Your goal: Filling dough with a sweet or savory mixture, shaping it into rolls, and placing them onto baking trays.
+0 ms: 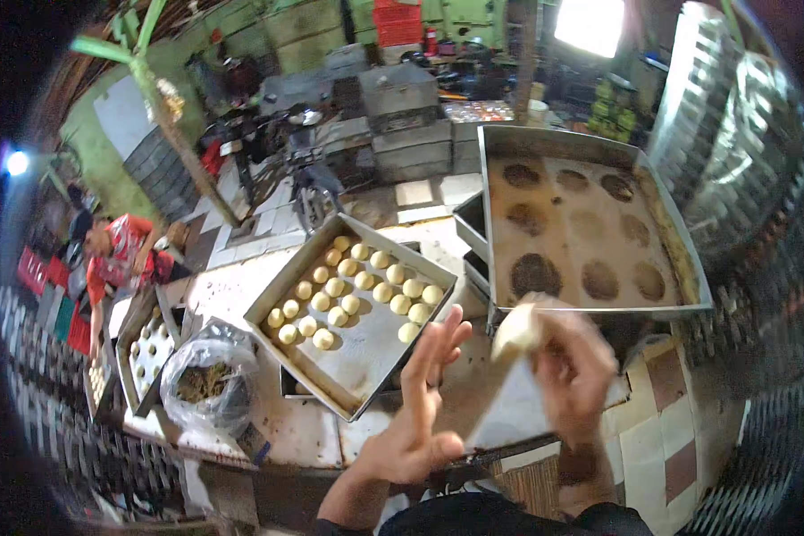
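My left hand (pixel 415 411) is raised above the worktable's front part, fingers extended and empty. To its right, my right hand (pixel 567 375) grips a pale piece of dough (pixel 515 330), somewhat blurred. A metal tray (pixel 359 393) just beyond my left hand holds several rows of round dough balls (pixel 335 286). At the right, a larger, stained metal tray (pixel 590 223) with dark round marks rests on stacked containers (pixel 472 223). Left of the dough tray, a clear plastic bag (pixel 232 393) contains a brown crumbly mass (pixel 201 382).
A co-worker (pixel 121 259) in red is at the far left beside smaller trays (pixel 134 375) of dough pieces. Behind the worktable (pixel 295 429) are a motorcycle (pixel 308 179), grey crates (pixel 402 134) and a wooden post (pixel 179 152). Foil-like wrapped rolls (pixel 706 116) stand at the right.
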